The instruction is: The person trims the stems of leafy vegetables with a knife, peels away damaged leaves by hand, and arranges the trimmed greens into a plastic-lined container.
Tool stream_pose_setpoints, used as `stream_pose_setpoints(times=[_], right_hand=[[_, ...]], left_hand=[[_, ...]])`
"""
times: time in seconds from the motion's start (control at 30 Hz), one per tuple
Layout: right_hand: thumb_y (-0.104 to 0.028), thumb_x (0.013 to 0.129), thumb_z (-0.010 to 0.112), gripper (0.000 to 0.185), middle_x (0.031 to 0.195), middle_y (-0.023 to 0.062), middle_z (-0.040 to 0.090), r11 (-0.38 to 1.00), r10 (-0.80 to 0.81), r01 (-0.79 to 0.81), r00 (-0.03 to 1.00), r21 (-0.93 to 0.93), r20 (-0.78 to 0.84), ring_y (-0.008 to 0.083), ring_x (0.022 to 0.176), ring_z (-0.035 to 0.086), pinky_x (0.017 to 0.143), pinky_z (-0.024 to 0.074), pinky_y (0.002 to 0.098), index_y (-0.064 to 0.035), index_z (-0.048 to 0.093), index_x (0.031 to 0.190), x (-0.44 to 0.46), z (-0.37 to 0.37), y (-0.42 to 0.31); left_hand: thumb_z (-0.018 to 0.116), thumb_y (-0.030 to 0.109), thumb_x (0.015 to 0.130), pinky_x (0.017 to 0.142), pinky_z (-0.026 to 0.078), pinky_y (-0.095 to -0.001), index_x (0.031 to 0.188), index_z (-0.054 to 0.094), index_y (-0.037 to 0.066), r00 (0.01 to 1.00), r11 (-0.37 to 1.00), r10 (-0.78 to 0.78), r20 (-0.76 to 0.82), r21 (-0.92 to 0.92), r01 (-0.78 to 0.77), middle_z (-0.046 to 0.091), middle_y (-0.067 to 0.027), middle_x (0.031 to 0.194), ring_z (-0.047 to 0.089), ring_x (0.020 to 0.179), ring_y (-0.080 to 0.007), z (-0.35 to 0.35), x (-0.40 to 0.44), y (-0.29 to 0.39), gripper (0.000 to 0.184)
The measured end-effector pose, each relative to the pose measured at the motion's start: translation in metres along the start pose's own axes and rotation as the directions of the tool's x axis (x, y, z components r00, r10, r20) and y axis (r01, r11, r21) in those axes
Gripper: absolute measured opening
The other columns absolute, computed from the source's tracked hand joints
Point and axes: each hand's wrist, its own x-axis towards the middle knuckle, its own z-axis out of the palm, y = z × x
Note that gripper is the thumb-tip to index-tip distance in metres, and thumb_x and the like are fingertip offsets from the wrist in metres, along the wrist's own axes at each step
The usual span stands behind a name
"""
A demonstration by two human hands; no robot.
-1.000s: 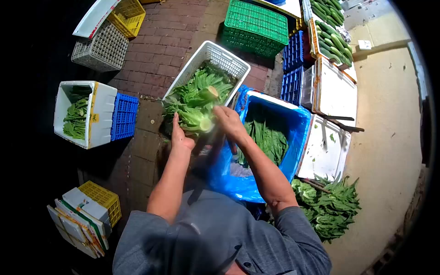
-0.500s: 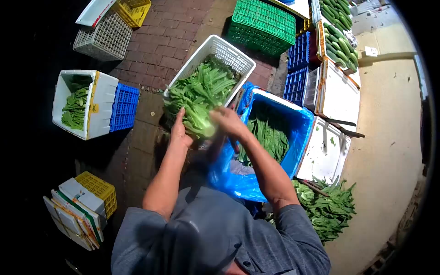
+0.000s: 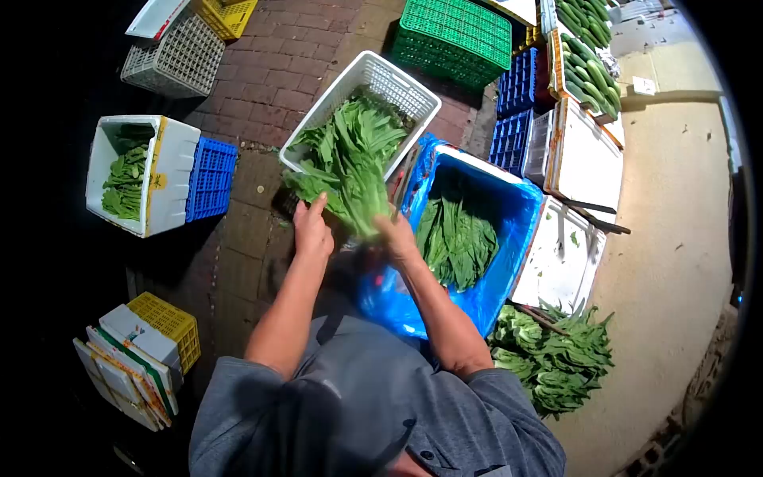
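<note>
A leafy green lettuce [image 3: 354, 179] is held between my hands, its pale base towards me and its leaves over a white plastic crate [image 3: 296, 151]. My left hand [image 3: 312, 228] is closed on the left side of the leaves, thumb uppermost. Around the pale base, on the right, my right hand [image 3: 396, 234] is closed and slightly blurred. Beside it stands a box lined with blue plastic [image 3: 513, 254]; long green leaves [image 3: 457, 242] lie inside.
Heaped lettuces [image 3: 556, 362] lie at the lower right, near a white foam lid [image 3: 560, 254]. Behind are stacked green crates [image 3: 453, 40] and boxes of cucumbers [image 3: 588, 75]. On the left stand a foam box of greens [image 3: 171, 179] and a yellow crate [image 3: 171, 318].
My right hand has shifted down and slightly right at the lettuce's base. My left hand has come down a little along the leaves, and the lettuce's leaves now point more upright.
</note>
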Motion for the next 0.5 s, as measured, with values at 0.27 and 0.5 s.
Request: stream_pose_setpoints(times=[0.27, 0.5], right_hand=[[-0.026, 0.085, 0.074, 0.065, 0.111, 0.0113, 0.063, 0.996, -0.081, 0.077, 0.990, -0.036, -0.112, 0.0186, 0.091, 0.062, 0.073, 0.0539, 0.0323, -0.0013, 0.046, 0.138, -0.006, -0.013, -0.001], [-0.021, 0.089, 0.069, 0.052, 0.101, 0.0077, 0.064, 0.997, -0.067, 0.059, 0.984, -0.055, -0.164, 0.0156, 0.082, 0.061, 0.068, 0.0524, 0.0308, -0.0029, 0.049, 0.133, -0.011, -0.015, 0.007]], left_hand=[[0.070, 0.027, 0.092, 0.059, 0.050, -0.0277, 0.118, 0.054, 0.001, 0.962, 0.972, -0.078, 0.262, 0.234, 0.015, 0.061, -0.0101, 0.103, 0.061, 0.078, -0.0160, -0.003, -0.024, -0.013, 0.040], [0.069, 0.014, 0.091, 0.049, 0.044, -0.0221, 0.088, 0.057, 0.004, 0.907, 0.930, -0.022, 0.420, 0.341, -0.135, 0.057, 0.0005, 0.070, 0.053, 0.055, -0.0072, 0.009, -0.052, -0.029, 0.015]])
